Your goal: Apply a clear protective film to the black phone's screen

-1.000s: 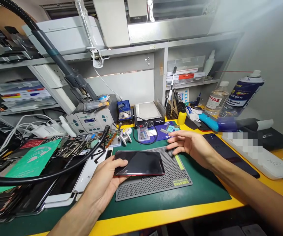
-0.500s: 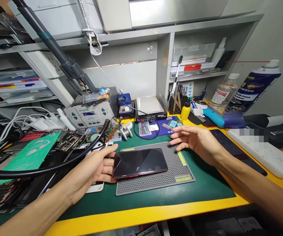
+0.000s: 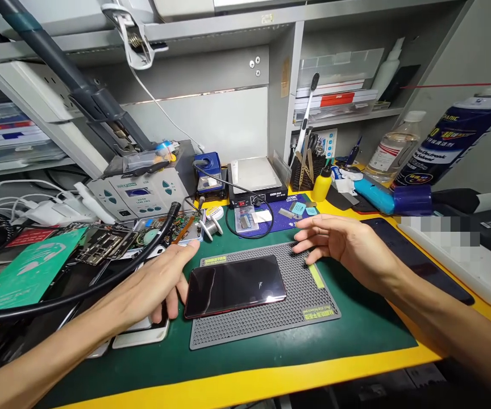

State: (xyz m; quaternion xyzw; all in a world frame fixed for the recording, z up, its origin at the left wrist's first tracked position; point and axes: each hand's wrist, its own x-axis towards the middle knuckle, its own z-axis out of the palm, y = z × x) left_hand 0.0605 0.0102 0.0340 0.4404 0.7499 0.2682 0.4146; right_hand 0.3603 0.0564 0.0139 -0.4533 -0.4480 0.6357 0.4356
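A dark phone with a red rim [image 3: 234,285] lies face up on a grey honeycomb mat [image 3: 266,318] on the green bench mat. My left hand [image 3: 160,283] rests just left of the phone, fingers spread, fingertips at its left end, holding nothing. My right hand [image 3: 345,244] hovers over the mat's far right corner, fingers stretched out and apart, empty, a short way right of the phone.
A white phone [image 3: 141,335] lies under my left hand. Circuit boards [image 3: 100,244], a black hose [image 3: 79,289], a soldering station [image 3: 137,196] and a hot plate [image 3: 254,182] crowd the back. A blue spray can [image 3: 450,145], a dark phone [image 3: 416,258] and a white strip [image 3: 458,255] lie right.
My left hand set the phone down on the grey mat and let go, sliding off to its left end. My right hand stayed hovering at the mat's right corner.
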